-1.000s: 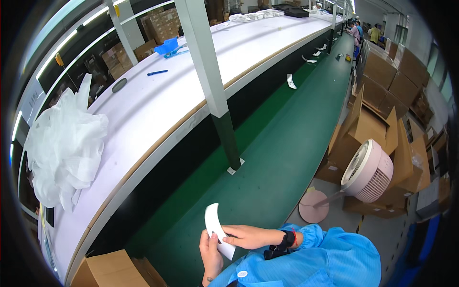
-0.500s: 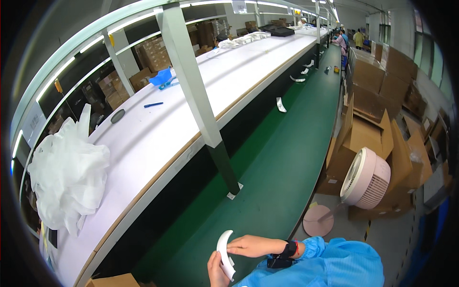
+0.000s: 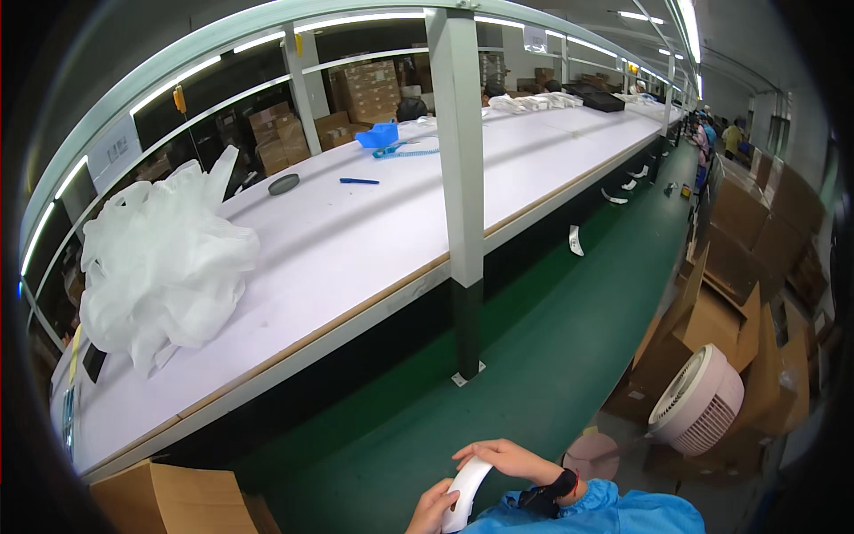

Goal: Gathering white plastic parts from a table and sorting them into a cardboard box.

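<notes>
At the bottom edge both my hands grip a curved white strip [image 3: 464,489]. My left hand [image 3: 430,512] holds its lower end, and my right hand [image 3: 503,461] lies over its upper end, fingers curled across it. A dark watch sits on my right wrist above a blue sleeve [image 3: 605,514]. The hands hover over the green floor [image 3: 534,356], in front of the long white workbench [image 3: 356,240].
A heap of crumpled clear plastic [image 3: 160,262] lies on the bench's left end. A white post [image 3: 463,169] stands at the bench edge. An open cardboard box [image 3: 169,498] is at lower left. A white fan [image 3: 698,400] and stacked cartons [image 3: 738,267] stand on the right.
The view has tilted up, so the hands and strip sank toward the bottom edge. The strip stays in both hands, now bent into more of an arc.
</notes>
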`<state>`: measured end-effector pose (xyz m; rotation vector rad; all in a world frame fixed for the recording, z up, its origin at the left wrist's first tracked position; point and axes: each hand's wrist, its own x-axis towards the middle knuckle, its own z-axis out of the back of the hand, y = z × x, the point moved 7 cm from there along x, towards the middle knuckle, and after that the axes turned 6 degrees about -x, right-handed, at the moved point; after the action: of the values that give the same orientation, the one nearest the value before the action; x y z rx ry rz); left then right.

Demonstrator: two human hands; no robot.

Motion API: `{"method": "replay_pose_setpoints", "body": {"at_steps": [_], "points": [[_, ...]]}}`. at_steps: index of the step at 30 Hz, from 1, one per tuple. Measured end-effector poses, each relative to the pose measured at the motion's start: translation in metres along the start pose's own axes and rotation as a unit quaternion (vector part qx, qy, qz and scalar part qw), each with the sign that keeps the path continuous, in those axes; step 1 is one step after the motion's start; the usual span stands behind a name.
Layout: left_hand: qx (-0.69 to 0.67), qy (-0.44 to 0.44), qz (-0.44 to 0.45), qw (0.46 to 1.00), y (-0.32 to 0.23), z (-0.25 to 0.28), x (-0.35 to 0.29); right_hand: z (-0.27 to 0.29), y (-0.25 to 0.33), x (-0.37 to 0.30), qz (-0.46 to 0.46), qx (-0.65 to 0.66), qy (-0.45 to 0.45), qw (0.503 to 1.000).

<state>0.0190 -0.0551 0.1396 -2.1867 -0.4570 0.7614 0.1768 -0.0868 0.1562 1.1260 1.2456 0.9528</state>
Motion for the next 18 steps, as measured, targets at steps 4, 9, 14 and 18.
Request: {"method": "replay_pose_setpoints", "body": {"at_steps": [4,9,14,18], "points": [[0.008,-0.057,0.008,0.998,0.005,0.005,0.004,-0.006,0.009,-0.001,0.003,-0.066,0.004,0.998],[0.002,-0.055,0.000,0.998,0.022,0.013,0.009,-0.005,0.009,0.001,0.017,-0.108,0.031,0.994],[0.005,-0.023,0.009,1.000,0.015,0.007,0.003,-0.002,0.008,0.005,0.015,-0.129,0.016,0.991],[0.000,0.003,-0.002,1.000,0.004,-0.002,0.006,0.004,0.009,0.012,0.021,-0.103,-0.021,0.994]]}}
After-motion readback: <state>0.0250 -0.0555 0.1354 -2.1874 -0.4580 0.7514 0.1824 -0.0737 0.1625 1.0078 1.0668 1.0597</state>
